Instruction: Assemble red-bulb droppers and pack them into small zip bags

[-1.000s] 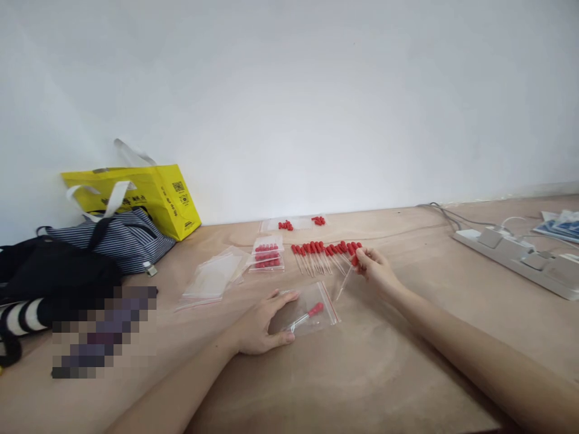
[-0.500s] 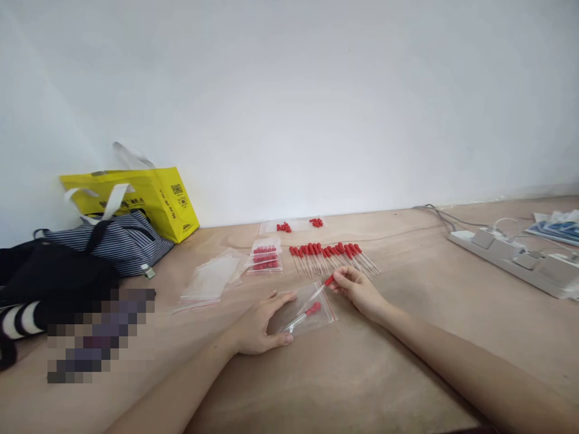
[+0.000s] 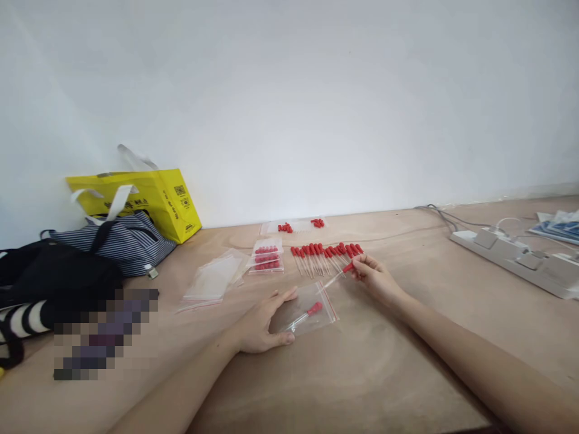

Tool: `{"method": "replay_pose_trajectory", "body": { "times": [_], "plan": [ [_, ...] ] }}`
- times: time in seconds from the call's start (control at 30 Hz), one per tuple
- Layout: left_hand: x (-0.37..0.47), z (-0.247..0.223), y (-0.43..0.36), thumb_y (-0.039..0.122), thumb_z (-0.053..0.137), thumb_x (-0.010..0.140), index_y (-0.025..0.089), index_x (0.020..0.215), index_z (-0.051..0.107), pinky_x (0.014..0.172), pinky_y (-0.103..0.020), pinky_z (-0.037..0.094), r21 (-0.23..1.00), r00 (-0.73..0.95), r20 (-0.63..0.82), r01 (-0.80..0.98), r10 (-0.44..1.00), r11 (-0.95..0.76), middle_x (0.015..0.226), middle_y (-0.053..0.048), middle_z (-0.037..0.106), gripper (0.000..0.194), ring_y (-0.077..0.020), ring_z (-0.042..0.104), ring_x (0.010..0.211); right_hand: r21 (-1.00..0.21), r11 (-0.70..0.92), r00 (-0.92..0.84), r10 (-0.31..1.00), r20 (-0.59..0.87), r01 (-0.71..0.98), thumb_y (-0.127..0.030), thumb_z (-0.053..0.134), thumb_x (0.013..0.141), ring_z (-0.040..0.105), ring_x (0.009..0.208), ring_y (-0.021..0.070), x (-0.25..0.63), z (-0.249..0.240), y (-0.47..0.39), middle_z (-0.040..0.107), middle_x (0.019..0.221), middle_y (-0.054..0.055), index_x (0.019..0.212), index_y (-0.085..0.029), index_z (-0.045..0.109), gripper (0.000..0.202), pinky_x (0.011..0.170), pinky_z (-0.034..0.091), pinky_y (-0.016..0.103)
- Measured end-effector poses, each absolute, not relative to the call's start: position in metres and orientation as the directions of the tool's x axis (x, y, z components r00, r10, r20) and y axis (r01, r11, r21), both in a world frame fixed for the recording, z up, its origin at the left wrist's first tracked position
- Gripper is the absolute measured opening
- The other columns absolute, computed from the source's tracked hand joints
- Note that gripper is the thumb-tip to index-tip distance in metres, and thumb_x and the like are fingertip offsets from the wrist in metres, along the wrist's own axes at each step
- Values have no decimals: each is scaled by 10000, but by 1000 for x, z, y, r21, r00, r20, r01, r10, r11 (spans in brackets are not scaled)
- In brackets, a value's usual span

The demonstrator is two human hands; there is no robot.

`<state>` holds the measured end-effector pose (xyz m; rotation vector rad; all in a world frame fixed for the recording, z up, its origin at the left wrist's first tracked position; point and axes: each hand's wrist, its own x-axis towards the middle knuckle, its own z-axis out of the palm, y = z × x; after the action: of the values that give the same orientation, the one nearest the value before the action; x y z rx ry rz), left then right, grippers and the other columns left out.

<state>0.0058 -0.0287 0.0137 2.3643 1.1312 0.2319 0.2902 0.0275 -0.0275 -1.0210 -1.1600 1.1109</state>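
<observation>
A clear zip bag (image 3: 304,304) lies on the table with red-bulbed droppers inside, one plainly visible (image 3: 314,308). My left hand (image 3: 265,322) rests on the bag's left side, thumb and fingers spread. My right hand (image 3: 371,276) pinches the red bulb of a dropper (image 3: 348,267); its clear tip points down-left at the bag's open right edge. Behind my right hand lies a row of several red-bulbed droppers (image 3: 316,256). Filled bags (image 3: 266,258) are stacked behind the left hand, beside a pile of flat clear bags (image 3: 212,277).
A large clear bag (image 3: 298,226) with red droppers lies near the wall. At the left are a yellow bag (image 3: 181,211), a striped bag (image 3: 131,244) and a black bag (image 3: 67,271). A white power strip (image 3: 511,262) with plugs and cables is at the right.
My right hand has moved right and slightly up with the dropper, drawing its tip back towards the bag's opening. My left hand has stayed on the bag.
</observation>
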Motion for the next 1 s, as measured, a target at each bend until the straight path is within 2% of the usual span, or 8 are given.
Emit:
{"method": "replay_pose_trajectory", "body": {
  "times": [0.13, 0.37, 0.5, 0.63, 0.77, 0.9, 1.0],
  "plan": [
    [5, 14, -28, 445, 556, 712, 237, 1339, 189, 1031, -464, 214, 495, 638, -82, 693, 766, -524, 1376, -58, 307, 755, -286, 211, 1272, -976, 174, 145, 977, 155, -132, -512, 608, 599, 457, 489, 102, 306, -31, 36, 504, 554, -37, 664, -207, 456, 347, 496, 350, 234],
    [6, 16, -28, 429, 558, 716, 251, 1346, 158, 1030, -457, 216, 494, 643, -82, 690, 761, -529, 1376, -50, 308, 767, -274, 234, 1264, -982, 157, 131, 981, 143, -102, -513, 603, 612, 437, 478, 96, 303, -29, 32, 489, 532, -48, 666, -206, 460, 343, 493, 343, 229],
    [5, 14, -28, 430, 566, 711, 272, 1354, 105, 1028, -449, 225, 509, 651, -65, 673, 756, -536, 1372, -41, 317, 807, -266, 260, 1254, -990, 104, 51, 994, 100, -90, -492, 615, 618, 414, 447, 90, 289, -28, 21, 463, 504, -58, 685, -203, 474, 328, 455, 314, 220],
    [4, 12, -27, 447, 569, 704, 274, 1355, 99, 1031, -450, 215, 519, 651, -60, 668, 757, -533, 1372, -38, 316, 822, -275, 250, 1258, -993, 93, -107, 989, 99, -67, -470, 628, 631, 384, 426, 73, 267, -30, 9, 483, 518, -66, 736, -205, 485, 319, 443, 299, 209],
    [3, 11, -27, 461, 569, 701, 257, 1357, 101, 1034, -456, 203, 527, 644, -83, 676, 761, -515, 1382, -43, 298, 831, -285, 209, 1273, -975, 217, -291, 937, 192, 55, -437, 609, 670, 490, 540, 101, 247, -32, 2, 573, 618, -23, 713, -190, 534, 261, 542, 376, 232],
    [4, 12, -27, 444, 567, 707, 259, 1358, 86, 1039, -456, 191, 526, 649, -85, 673, 756, -519, 1379, -40, 304, 830, -277, 211, 1274, -867, 449, -487, 819, 303, 215, -348, 508, 771, 557, 728, 149, 242, -32, 2, 623, 738, 22, 681, -186, 613, 213, 697, 416, 278],
    [4, 13, -27, 439, 567, 707, 251, 1358, 96, 1044, -459, 180, 513, 658, -98, 677, 747, -528, 1373, -47, 315, 825, -273, 226, 1269, -809, 491, -441, 834, 330, 323, -301, 482, 775, 569, 727, 159, 250, -27, 14, 636, 757, 28, 695, -184, 636, 210, 688, 431, 278]
  ]
}}
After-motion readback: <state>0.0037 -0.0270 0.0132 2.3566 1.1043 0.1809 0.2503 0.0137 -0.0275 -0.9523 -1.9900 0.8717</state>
